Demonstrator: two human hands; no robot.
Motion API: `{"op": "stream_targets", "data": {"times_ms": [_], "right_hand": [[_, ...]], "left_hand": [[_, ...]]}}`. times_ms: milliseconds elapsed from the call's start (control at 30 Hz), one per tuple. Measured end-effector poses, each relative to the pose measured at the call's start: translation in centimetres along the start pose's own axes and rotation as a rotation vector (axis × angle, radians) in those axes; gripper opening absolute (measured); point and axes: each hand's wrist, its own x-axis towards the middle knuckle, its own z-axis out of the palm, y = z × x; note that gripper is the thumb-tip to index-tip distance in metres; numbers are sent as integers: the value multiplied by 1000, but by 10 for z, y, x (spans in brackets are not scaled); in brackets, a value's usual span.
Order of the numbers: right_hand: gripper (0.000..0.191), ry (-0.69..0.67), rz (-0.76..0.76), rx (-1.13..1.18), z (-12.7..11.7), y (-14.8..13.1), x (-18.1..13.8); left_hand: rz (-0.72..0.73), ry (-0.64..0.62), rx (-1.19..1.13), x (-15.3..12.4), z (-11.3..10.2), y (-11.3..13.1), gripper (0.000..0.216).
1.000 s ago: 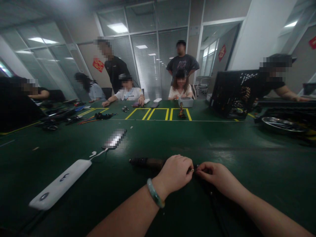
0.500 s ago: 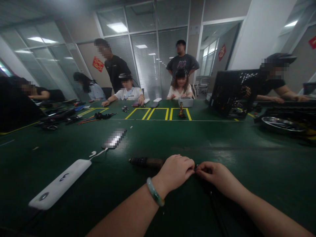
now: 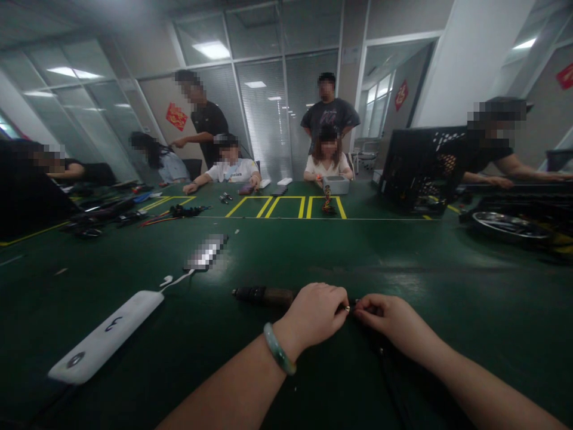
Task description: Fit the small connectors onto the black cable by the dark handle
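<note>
My left hand (image 3: 317, 310), with a green bangle (image 3: 278, 349) on the wrist, is closed in a pinch on a small shiny metal piece (image 3: 347, 309), too small to name. Just right of it, my right hand (image 3: 387, 313) pinches with thumb and forefinger; what its fingertips hold is hidden. Behind my left hand lies a dark electric screwdriver (image 3: 264, 295), tip pointing left, its rear end partly covered by the hand. Below my right hand a black cord (image 3: 387, 373) runs toward the table's near edge.
A white power bank (image 3: 107, 337) is cabled to a phone (image 3: 206, 252) on the green table (image 3: 286, 251). Cable bundles (image 3: 179, 211) lie at the far left. Toward the right stand a black computer case (image 3: 416, 170) and a round silver part (image 3: 510, 227). Several people sit or stand around.
My left fingertips have drawn slightly left, away from my right hand, and the shiny metal piece now shows. Across the table, a standing person has raised an arm.
</note>
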Motion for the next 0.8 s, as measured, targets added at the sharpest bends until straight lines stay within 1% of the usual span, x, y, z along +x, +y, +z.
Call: {"op": "stream_targets", "data": {"times_ms": [300,600,800], "right_hand": [[16,8,-13,33,2,0,-1],[19,11,-5,-37,0,-6,-3],[20,16,-17,-73,-1,-2,-1]], "left_hand": [[-8,-14,-29,1,-2,0,7],[-38,-38,-53,1,-5,2,13],[-13,-30,-32,1,-3,1,9]]}}
